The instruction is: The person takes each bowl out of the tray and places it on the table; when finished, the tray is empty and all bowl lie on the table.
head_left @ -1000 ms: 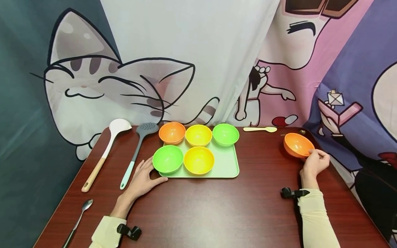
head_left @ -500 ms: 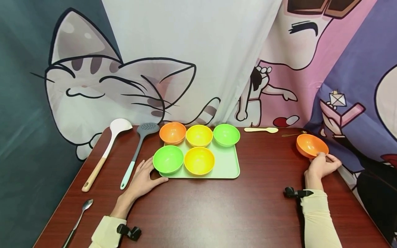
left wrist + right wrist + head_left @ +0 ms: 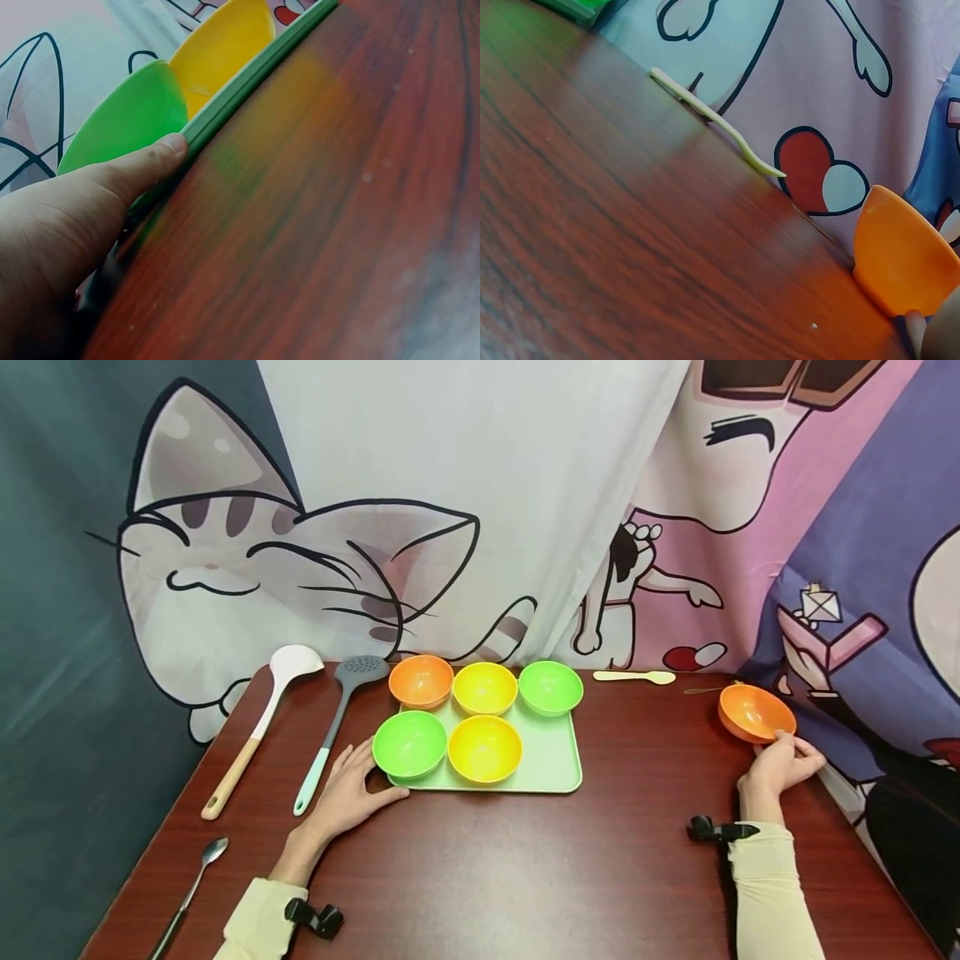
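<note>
In the head view, my right hand (image 3: 776,770) pinches the near rim of an orange bowl (image 3: 752,710) at the table's far right corner. The right wrist view shows this bowl (image 3: 904,251) low on the table, with part of the hand at its side. My left hand (image 3: 347,795) lies spread at the near left corner of a pale green tray (image 3: 551,760), beside a green bowl (image 3: 409,743). Its thumb (image 3: 154,161) touches the tray's front edge. On the tray also sit an orange bowl (image 3: 421,681), two yellow bowls (image 3: 485,749) and another green bowl (image 3: 551,687).
Left of the tray lie a white ladle (image 3: 255,739) with a wooden handle, a grey slotted turner (image 3: 341,714) and a metal spoon (image 3: 197,881). A cream spoon (image 3: 633,677) lies along the back edge. A printed curtain (image 3: 480,502) hangs behind the table.
My right hand has moved the orange bowl rightward to the table's corner, then kept it nearly still there. My left hand has stayed at the tray corner.
</note>
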Tool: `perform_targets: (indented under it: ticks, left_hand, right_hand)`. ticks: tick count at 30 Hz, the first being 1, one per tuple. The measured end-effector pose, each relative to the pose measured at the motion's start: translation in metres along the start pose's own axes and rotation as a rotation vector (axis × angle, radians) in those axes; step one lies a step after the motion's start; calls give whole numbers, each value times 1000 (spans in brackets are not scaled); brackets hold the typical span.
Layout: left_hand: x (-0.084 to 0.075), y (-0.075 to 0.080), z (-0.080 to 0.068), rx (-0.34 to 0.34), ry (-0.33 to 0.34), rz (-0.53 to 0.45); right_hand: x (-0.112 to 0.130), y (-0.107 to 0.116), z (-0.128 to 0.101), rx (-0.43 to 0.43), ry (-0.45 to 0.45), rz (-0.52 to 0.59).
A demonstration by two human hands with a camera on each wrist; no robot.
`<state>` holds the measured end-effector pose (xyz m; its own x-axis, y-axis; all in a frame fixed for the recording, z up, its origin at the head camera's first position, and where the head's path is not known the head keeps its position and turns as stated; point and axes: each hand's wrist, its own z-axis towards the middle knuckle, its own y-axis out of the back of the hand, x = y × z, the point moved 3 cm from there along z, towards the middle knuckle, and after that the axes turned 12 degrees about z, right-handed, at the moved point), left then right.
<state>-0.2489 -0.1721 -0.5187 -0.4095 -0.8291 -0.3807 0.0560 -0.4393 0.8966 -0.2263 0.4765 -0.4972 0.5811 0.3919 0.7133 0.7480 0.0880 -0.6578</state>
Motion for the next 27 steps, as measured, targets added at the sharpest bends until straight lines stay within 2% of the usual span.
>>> perform_targets:
  ticks: [4, 9, 16, 27]
  left_hand:
    - [-1, 2, 3, -8, -7, 0]
    - [-1, 3, 0, 3, -2, -4]
    - [-2, 1, -2, 5, 5, 2]
    - [-3, 3, -3, 1, 9, 3]
  right_hand:
    - [1, 1, 0, 7, -9, 56]
    - [0, 2, -5, 12, 18, 30]
    - [-2, 4, -10, 41, 65, 56]
    - [-4, 8, -26, 78, 74, 14]
